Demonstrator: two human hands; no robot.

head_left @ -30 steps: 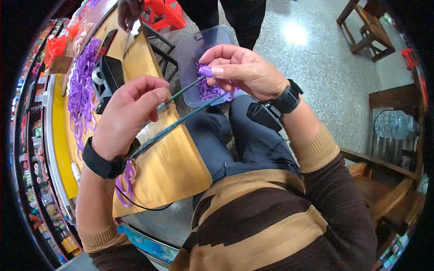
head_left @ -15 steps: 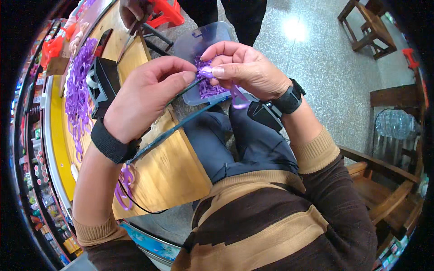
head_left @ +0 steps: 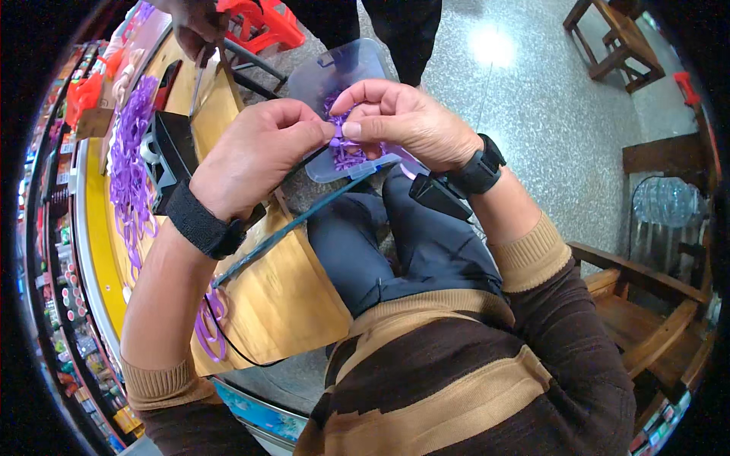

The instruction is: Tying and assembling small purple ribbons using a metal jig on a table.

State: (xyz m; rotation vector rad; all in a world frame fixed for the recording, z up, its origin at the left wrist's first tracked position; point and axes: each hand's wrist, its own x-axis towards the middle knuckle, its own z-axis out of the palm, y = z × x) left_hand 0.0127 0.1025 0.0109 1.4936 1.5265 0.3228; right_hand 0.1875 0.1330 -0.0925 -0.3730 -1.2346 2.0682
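Note:
Fingertips meet above a clear plastic bin (head_left: 355,57), both hands pinching one glossy purple strip (head_left: 338,137). My left hand (head_left: 262,156) is closed on it from the left, thumb against forefinger. From the right, my right hand (head_left: 411,125) grips it between thumb and forefinger, the other fingers curled; a pale purple tail hangs by that wrist. Many short purple pieces (head_left: 350,159) lie in the bin below. A dark teal band (head_left: 296,223) stretches from the table up past the bin's near edge.
A wooden tabletop (head_left: 296,304) lies at left, with a heap of purple strips (head_left: 133,163) and a few purple loops (head_left: 209,327). Another person's hand (head_left: 198,30) holds a thin blade-like tool at the far left. A red stool (head_left: 266,23) and wooden chair (head_left: 646,319) stand around.
My fingertips have drawn closer together on the purple strip and shifted slightly left. The other person's hand has moved left and a little nearer.

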